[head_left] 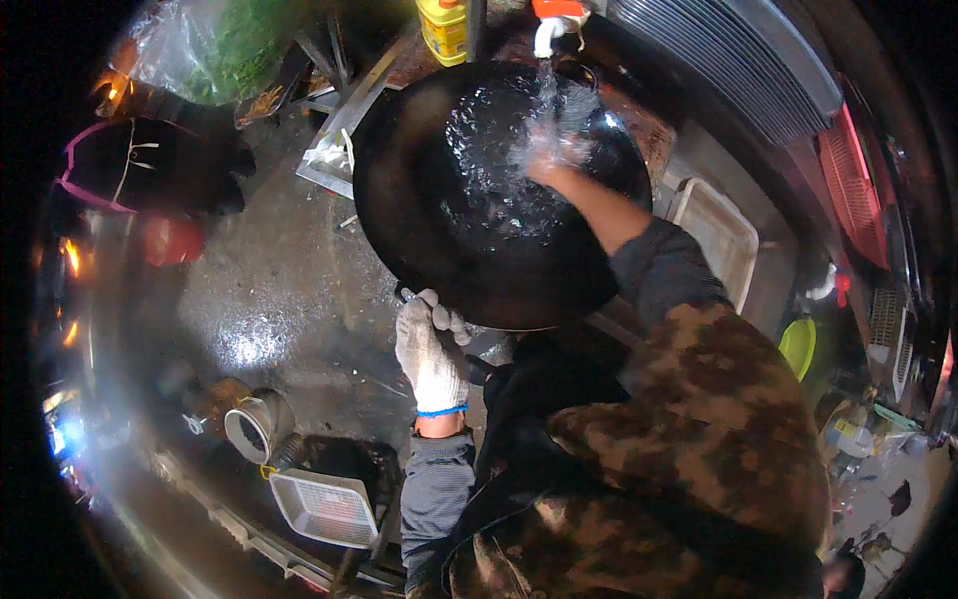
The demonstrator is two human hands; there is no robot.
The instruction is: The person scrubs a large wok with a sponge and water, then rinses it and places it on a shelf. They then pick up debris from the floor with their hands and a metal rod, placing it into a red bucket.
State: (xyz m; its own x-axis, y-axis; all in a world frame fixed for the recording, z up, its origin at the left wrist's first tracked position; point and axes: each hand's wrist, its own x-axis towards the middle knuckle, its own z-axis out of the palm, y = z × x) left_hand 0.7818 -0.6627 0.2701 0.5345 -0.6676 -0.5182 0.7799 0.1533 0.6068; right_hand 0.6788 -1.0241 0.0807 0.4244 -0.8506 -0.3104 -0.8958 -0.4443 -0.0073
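Observation:
A large black wok (419, 232) with water swirling in it lies before me, tilted under a white tap spout (548, 37) with a red-orange top. Water runs from the spout onto my bare right hand (557, 153), which is inside the wok; splashing blurs its fingers, so I cannot tell whether it holds something such as a scourer. My left hand (432, 344), in a white knitted glove with a blue cuff edge, grips the wok's near-left rim, where a small handle partly shows.
A yellow jug (443, 31) stands beyond the wok. White trays (715, 232) lie right, and a white plastic basket (325, 509) sits lower left near a bucket (258, 428). Another person in a dark apron (172, 165) is at the left, near flames. The floor (284, 292) is wet.

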